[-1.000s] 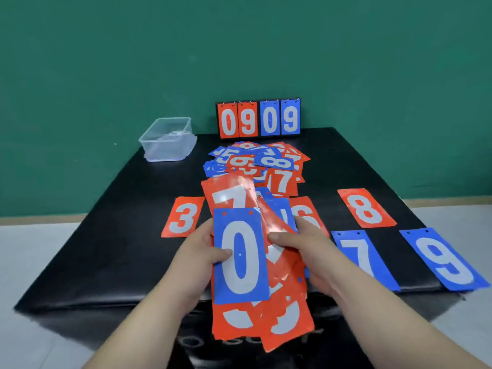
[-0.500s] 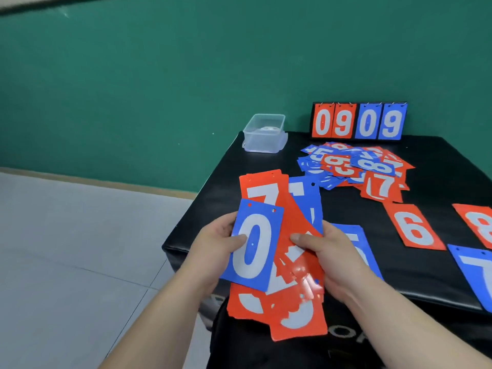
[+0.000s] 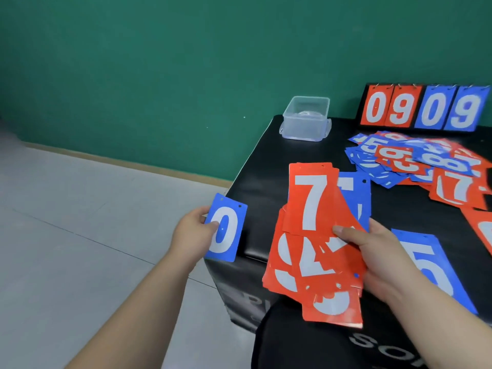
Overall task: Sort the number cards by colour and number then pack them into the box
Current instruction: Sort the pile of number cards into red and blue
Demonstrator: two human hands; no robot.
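My left hand [image 3: 193,231] pinches a single blue 0 card [image 3: 226,228] and holds it out beyond the table's left edge, over the floor. My right hand [image 3: 372,251] grips a fanned stack of cards [image 3: 314,251], mostly red, with a red 7 on top and a blue card behind it. A blue 5 card [image 3: 428,265] lies on the black table [image 3: 269,158] under my right wrist. A loose pile of red and blue cards [image 3: 415,161] covers the far right of the table. The clear plastic box [image 3: 306,118] stands at the table's back left corner.
A flip scoreboard [image 3: 423,107] reading 0 9 0 9 stands against the green wall at the back. A red card [image 3: 482,230] is cut off at the right edge. Grey tiled floor [image 3: 80,235] lies left of the table.
My left hand has pulled the blue 0 card off the stack and carried it left, past the table edge. The view has swung further left. My right hand still holds the stack.
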